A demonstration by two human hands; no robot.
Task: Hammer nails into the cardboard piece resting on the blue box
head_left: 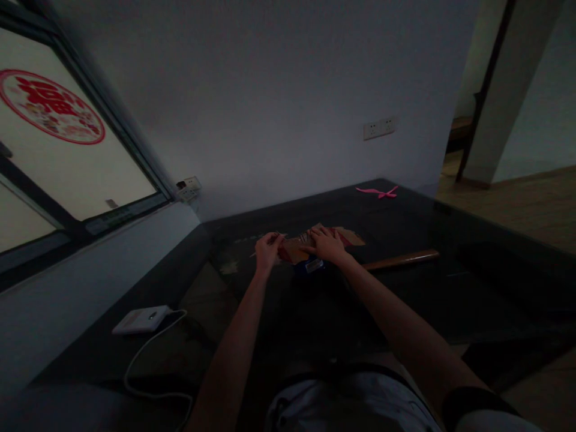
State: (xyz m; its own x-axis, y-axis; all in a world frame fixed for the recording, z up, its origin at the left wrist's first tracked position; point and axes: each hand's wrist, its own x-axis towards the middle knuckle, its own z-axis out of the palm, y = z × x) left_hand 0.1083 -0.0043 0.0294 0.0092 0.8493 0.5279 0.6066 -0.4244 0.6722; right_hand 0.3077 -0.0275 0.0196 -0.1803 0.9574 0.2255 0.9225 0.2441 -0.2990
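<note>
A piece of brown and red cardboard or stiff paper (294, 251) lies ahead of me on the dark table (270, 318). My left hand (267, 252) pinches its left end between thumb and fingers. My right hand (328, 245) rests on top of it, fingers stretched out and pressing it down. Below its near edge shows a blue object with a white label (314, 266), too dim to name. Beyond my right hand, more of the brown sheet (353, 236) sticks out. A brown wooden stick (405, 259) lies right of my right wrist.
At the table's far right corner lies a pink ribbon (381, 192). A white power bank (141, 320) with a white cable (130, 366) is at the left. Behind the table rises a wall with sockets (378, 128); a window (81, 150) is at the left.
</note>
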